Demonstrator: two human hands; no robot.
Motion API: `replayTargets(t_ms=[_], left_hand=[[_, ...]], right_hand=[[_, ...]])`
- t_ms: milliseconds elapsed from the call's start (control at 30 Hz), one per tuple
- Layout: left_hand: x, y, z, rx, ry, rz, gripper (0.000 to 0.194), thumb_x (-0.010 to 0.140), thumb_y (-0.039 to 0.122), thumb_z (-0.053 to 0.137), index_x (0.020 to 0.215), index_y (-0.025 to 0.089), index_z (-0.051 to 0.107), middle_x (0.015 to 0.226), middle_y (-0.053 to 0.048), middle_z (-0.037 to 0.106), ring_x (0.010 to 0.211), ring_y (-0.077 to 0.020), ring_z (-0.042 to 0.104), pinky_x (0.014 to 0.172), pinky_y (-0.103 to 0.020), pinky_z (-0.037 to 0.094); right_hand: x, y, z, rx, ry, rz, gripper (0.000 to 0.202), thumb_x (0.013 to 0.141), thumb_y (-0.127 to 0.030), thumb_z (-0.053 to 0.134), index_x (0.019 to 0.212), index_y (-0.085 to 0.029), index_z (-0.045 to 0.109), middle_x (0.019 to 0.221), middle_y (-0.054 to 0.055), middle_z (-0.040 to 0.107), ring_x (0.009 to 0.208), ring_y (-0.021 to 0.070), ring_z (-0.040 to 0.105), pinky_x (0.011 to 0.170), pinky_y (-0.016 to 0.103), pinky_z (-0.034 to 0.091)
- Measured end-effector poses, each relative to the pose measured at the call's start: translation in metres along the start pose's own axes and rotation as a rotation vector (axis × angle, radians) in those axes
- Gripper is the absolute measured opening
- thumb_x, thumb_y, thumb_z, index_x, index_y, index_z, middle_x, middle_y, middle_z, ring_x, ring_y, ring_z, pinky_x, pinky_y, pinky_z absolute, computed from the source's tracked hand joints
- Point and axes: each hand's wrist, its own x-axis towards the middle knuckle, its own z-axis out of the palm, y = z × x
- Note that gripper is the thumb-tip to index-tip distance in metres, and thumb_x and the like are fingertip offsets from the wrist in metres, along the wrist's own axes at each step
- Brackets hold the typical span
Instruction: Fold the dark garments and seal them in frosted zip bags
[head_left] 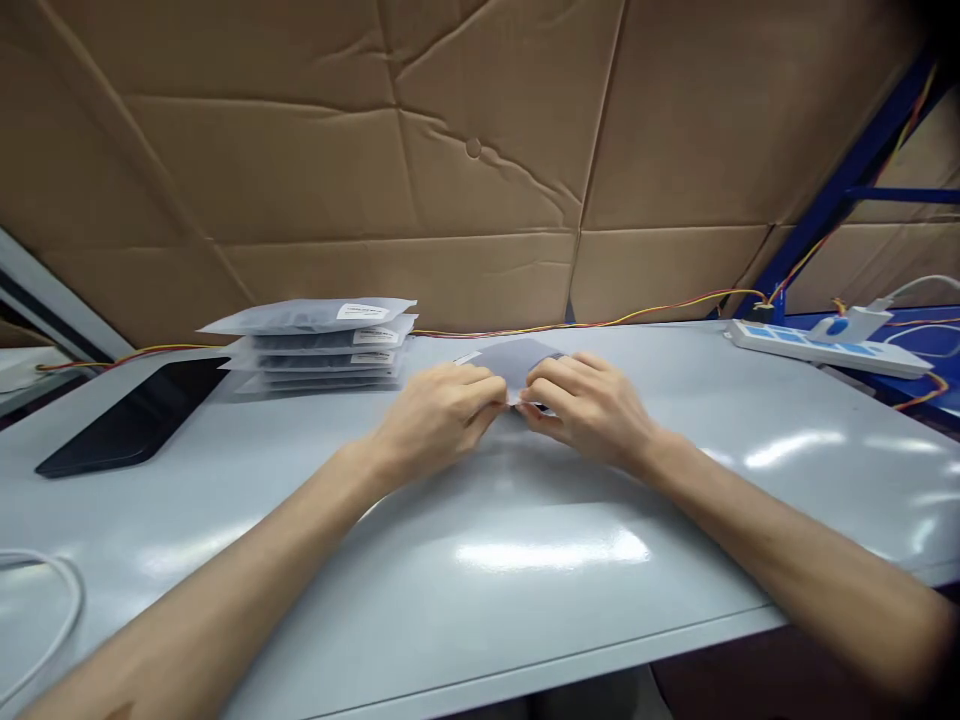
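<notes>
Close together over the table, my left hand [444, 412] and my right hand [589, 405] pinch the near edge of a translucent plastic bag [517, 362]. Fingers and thumbs are closed on that edge, a short gap apart. Something dark shows between the right thumb and fingers, too small to name. Part of a white label shows on the bag just beyond my left hand. To the left stands a stack of similar flat bags [330, 345], several of them with white printed labels.
A black tablet-like slab [139, 415] lies at the left. A power strip [825, 348] with a white plug sits at the back right. Red and yellow wires [637, 313] run along the cardboard wall [480, 190]. A white cable [71, 600] curls at the front left of the table [555, 610].
</notes>
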Motion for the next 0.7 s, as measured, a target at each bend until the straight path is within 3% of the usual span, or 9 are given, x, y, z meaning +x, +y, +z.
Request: replayTargets(t_ms=[233, 700], left_hand=[[0.004, 0.002, -0.008, 0.160, 0.148, 0.119, 0.022, 0.099, 0.018, 0.047, 0.086, 0.021, 0.064, 0.087, -0.001, 0.075, 0.080, -0.0174, 0.065, 0.070, -0.033, 0.043], [0.004, 0.007, -0.012, 0.283, 0.159, 0.262, 0.022, 0.094, 0.010, 0.047, 0.084, 0.023, 0.062, 0.090, 0.001, 0.075, 0.079, -0.0170, 0.063, 0.077, -0.034, 0.044]], right_hand=[[-0.006, 0.025, -0.002, -0.118, 0.032, 0.048, 0.023, 0.095, -0.018, 0.049, 0.077, -0.025, 0.061, 0.089, 0.002, 0.072, 0.070, 0.0167, 0.053, 0.068, 0.034, 0.034], [-0.016, 0.052, 0.008, -0.215, 0.029, 0.123, 0.021, 0.094, -0.019, 0.050, 0.082, -0.025, 0.066, 0.095, 0.003, 0.073, 0.078, 0.0184, 0.059, 0.070, 0.033, 0.037]])
